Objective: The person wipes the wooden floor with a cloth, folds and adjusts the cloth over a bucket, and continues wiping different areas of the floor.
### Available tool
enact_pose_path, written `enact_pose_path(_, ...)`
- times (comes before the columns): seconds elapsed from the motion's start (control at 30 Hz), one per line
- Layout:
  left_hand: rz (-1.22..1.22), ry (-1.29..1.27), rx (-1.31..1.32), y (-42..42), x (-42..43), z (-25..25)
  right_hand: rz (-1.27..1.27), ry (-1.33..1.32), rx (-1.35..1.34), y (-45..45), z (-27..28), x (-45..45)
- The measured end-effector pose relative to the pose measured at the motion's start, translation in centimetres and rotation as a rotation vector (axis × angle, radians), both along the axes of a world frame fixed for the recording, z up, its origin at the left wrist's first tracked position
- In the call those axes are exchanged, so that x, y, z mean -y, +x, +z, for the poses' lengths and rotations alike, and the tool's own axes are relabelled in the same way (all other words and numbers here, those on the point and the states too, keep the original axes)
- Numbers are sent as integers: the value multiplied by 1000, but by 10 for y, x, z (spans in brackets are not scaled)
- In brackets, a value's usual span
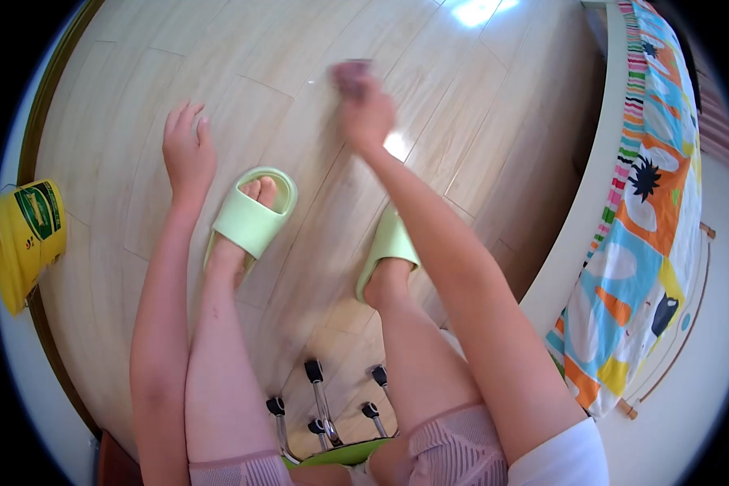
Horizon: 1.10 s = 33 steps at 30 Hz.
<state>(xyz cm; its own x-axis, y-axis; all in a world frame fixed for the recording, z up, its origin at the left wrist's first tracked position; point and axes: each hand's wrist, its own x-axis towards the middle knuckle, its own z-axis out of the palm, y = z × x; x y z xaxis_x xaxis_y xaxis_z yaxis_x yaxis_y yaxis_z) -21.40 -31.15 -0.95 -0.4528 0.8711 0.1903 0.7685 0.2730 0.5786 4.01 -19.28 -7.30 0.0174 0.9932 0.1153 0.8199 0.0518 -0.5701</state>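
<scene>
My right hand [368, 117] reaches forward over the floor, closed on a small dark reddish item [351, 76]. Motion blurs both, so the item's kind is not clear; it may be touching the floor or just above it. My left hand [189, 150] hangs above the floor to the left, fingers loosely apart, with nothing in it. Close to it is my foot in a pale green slipper [251, 223]. A second pale green slipper [387, 247] is on my other foot, partly covered by my right forearm.
Wood-plank flooring [300, 49] spreads ahead. A yellow bag [28, 243] stands against the left wall. At right is a bed with a white frame [579, 235] and colourful patterned bedding [648, 211]. Chair legs with black-capped ends [314, 371] show below me.
</scene>
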Motion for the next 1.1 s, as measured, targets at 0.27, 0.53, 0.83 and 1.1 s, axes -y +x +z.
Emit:
enact_pose_path(0.27, -256, 151, 99, 63, 24, 55, 248, -46, -318, -45, 18, 46)
enact_pose_path(0.53, -330, -12, 167, 54, 77, 47, -657, 59, 82, 247, 5, 77)
enact_pose_path(0.83, -306, -84, 189, 48, 65, 34, -463, -174, 125, 113, 11, 79)
enact_pose_path(1.1, -303, -115, 222, 44, 35, 27, 215, -374, -372, -89, 27, 83)
